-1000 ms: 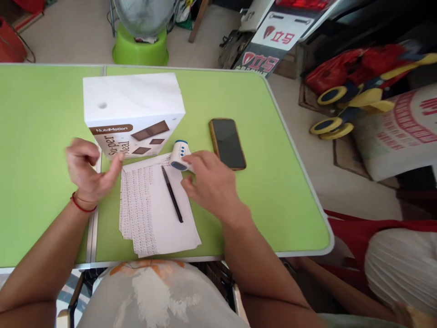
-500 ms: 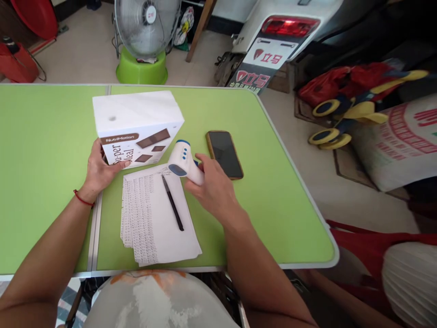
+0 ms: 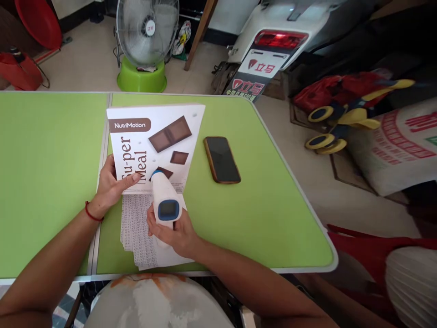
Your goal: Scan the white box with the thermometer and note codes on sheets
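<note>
In the head view, your left grip holds the lower left of the white box, tilted between the surface's far and near edges, its contents hidden. Your right grip wraps the handle of the white thermometer, whose nose overlaps the box, contact unclear; sheets towards the near edge are partly covered.

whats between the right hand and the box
In the head view, the white thermometer, gripped by the right hand, points toward the box, with papers lying below; whether its tip touches the box, I cannot tell.
</note>
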The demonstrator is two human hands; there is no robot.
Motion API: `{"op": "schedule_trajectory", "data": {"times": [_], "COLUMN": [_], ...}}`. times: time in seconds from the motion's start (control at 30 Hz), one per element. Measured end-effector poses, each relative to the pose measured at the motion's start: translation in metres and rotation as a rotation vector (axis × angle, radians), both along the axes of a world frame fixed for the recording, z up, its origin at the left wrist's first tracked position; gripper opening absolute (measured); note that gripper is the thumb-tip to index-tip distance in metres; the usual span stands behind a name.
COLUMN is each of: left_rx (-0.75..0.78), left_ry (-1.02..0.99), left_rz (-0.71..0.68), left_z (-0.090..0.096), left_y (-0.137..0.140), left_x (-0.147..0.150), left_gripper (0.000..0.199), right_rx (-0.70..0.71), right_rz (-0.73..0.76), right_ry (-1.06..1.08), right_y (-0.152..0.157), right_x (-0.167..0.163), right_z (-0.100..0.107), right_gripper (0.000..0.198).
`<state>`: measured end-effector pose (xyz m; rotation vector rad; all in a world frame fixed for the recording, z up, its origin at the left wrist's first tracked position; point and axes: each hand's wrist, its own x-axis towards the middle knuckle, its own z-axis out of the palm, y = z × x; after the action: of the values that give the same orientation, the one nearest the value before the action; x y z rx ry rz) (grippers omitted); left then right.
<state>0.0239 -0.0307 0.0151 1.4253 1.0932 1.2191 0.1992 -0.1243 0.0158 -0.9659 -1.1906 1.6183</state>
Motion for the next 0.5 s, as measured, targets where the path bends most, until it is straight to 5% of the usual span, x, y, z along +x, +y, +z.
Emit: {"op": "schedule_trajectory", "data": {"times": [0.5], "left_rx": [-0.042], "left_ry": [-0.1], "left_rz": [0.028], "left_z": [0.002], "left_y": [0.001], "left_x": [0.003], "left_gripper": [0.059], "right_rx": [0.022], "right_rz": [-0.105], "right_ry": [-0.009], "right_y": [-0.005], "right_x": [-0.006], "right_z": [-0.022], "right_gripper": [0.036]}}
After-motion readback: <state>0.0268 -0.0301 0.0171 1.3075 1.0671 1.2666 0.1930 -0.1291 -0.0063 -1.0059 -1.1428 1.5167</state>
